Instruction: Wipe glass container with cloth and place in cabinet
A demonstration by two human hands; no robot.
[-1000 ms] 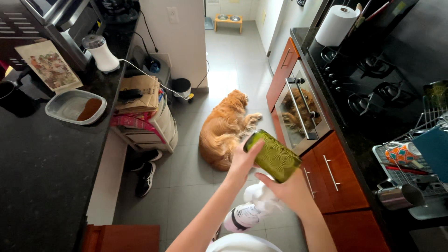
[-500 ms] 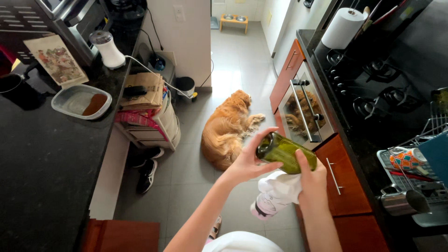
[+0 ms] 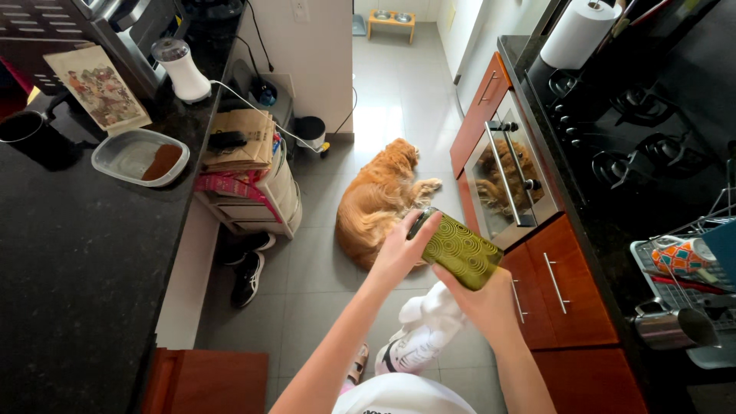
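Note:
A green cup with a ring pattern [image 3: 458,249] lies tilted between both my hands, above the kitchen floor. My right hand [image 3: 481,301] grips its lower end from beneath. My left hand [image 3: 405,247] wraps its upper, dark rim end. Under my right hand hangs a white cloth [image 3: 426,326]; its upper end is hidden by that hand.
A golden dog [image 3: 378,199] lies on the grey tiles ahead. Black counter [image 3: 69,284] at left holds a plastic tub [image 3: 138,157], a dark mug [image 3: 23,132] and a grinder [image 3: 182,70]. Oven [image 3: 512,178], stove [image 3: 636,146] and dish rack [image 3: 690,268] stand at right. Shoes [image 3: 249,268] lie by a cart [image 3: 253,184].
The cup has tilted and turned between my hands, its patterned side now up. My view has shifted slightly, and the white cloth hangs lower beneath my right hand.

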